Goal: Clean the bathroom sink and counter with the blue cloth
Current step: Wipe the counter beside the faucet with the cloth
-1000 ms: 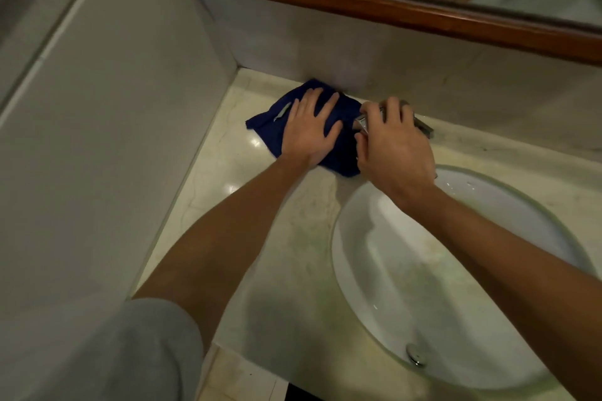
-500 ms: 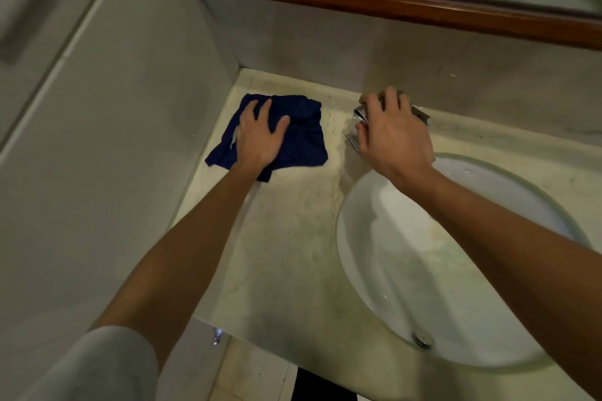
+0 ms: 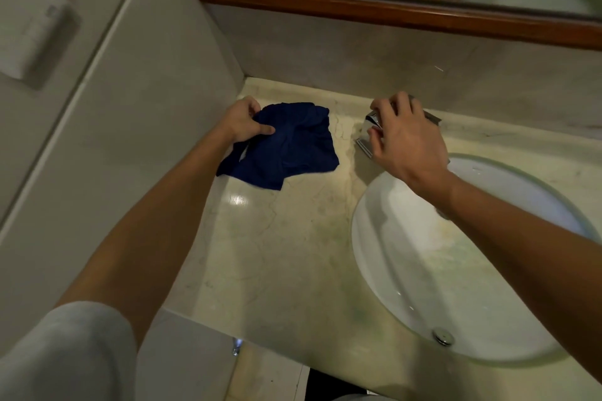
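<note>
The crumpled blue cloth (image 3: 293,146) lies on the pale marble counter (image 3: 277,254) near the back left corner. My left hand (image 3: 242,122) grips the cloth's left edge, thumb lying on top of the fabric. My right hand (image 3: 407,140) rests over the chrome tap (image 3: 369,130) behind the sink, fingers curled round it. The round white sink (image 3: 439,270) sits at the right, its metal drain (image 3: 443,335) near the front rim. My right forearm crosses over the basin.
A tiled wall (image 3: 114,140) closes off the counter's left side, with a white holder (image 3: 29,32) mounted on it. A wood-framed mirror (image 3: 391,10) hangs above the backsplash. The counter's front edge drops to the floor (image 3: 270,374).
My left hand has dragged the cloth leftward from beside the tap into the corner. It went from pressing flat on the cloth to gripping its edge. My right hand stayed on the tap.
</note>
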`<state>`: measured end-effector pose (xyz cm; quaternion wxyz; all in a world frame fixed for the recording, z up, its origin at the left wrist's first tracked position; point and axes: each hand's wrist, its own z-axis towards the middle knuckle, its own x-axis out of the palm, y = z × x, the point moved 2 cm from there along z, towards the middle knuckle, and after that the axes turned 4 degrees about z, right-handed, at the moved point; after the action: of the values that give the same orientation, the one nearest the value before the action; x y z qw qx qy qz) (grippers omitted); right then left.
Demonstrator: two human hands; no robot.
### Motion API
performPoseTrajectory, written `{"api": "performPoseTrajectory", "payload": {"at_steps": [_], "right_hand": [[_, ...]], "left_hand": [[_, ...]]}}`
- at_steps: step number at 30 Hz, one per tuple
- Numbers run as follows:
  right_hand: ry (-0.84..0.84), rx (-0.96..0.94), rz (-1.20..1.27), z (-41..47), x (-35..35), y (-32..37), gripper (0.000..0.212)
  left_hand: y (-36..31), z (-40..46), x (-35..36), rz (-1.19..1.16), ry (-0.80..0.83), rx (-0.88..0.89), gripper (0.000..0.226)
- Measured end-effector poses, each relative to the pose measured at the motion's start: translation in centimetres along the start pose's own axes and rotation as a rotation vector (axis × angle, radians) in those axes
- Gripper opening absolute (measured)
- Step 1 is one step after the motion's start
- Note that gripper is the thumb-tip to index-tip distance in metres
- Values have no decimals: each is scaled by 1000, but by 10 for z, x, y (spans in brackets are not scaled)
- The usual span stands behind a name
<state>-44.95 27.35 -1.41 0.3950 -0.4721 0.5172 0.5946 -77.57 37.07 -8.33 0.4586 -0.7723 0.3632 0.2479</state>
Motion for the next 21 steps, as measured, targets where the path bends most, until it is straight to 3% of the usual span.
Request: {"api": "performPoseTrajectory", "payload": {"at_steps": [4, 7, 10, 13, 16, 18, 21], "right_hand": [[1, 4, -1, 0, 0, 0, 40], [5, 9, -2, 0, -1, 0, 39], [6, 9, -3, 0, 0, 0, 39], [11, 11, -2, 1, 0, 0, 39], [16, 18, -7, 1, 0, 0, 39], [15, 18, -6, 1, 0, 0, 39], [17, 19, -12, 1, 0, 1, 39]], "left_hand": [[6, -10, 4, -253, -83, -33, 45], [5, -12, 6, -239, -87, -42, 22], [7, -10, 7, -226, -127, -44, 18], [14, -20, 10, -108, -278, -18, 38], [18, -56, 14, 61, -414, 266, 53], [32, -85, 26, 134, -329, 471, 59], [69, -112, 44, 251, -181, 570, 74]]}}
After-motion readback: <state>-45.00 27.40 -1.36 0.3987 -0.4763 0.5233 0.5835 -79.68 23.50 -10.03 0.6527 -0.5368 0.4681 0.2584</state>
